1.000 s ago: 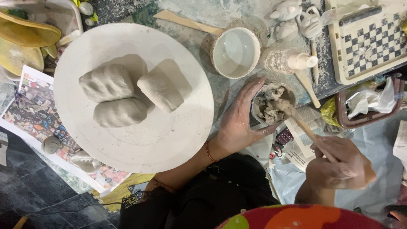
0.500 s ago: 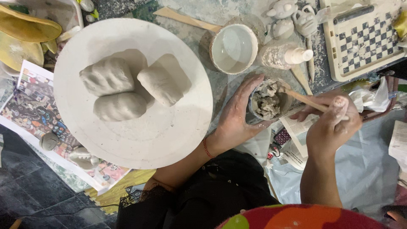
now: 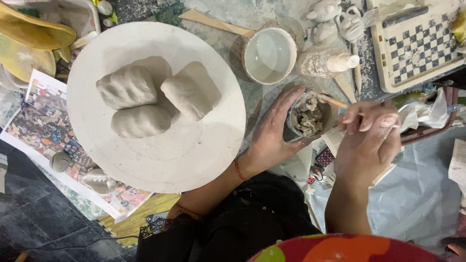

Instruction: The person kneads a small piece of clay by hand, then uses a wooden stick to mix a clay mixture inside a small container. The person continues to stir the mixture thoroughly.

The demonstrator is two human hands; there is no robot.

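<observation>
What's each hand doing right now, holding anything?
Left hand: wrapped around the small cup of clay slip, holding it.
Right hand: pinching a wooden stick, its tip in the cup.

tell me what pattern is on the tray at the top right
A checkerboard of dark and pale squares covers the tray, seen in the head view.

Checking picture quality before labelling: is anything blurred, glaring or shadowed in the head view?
Head view: light soft and even, no harsh glare; the three clay lumps on the round white board look sharp; the right hand with its wooden stick is slightly motion-blurred; the left hand casts little shadow around the small cup.
</observation>
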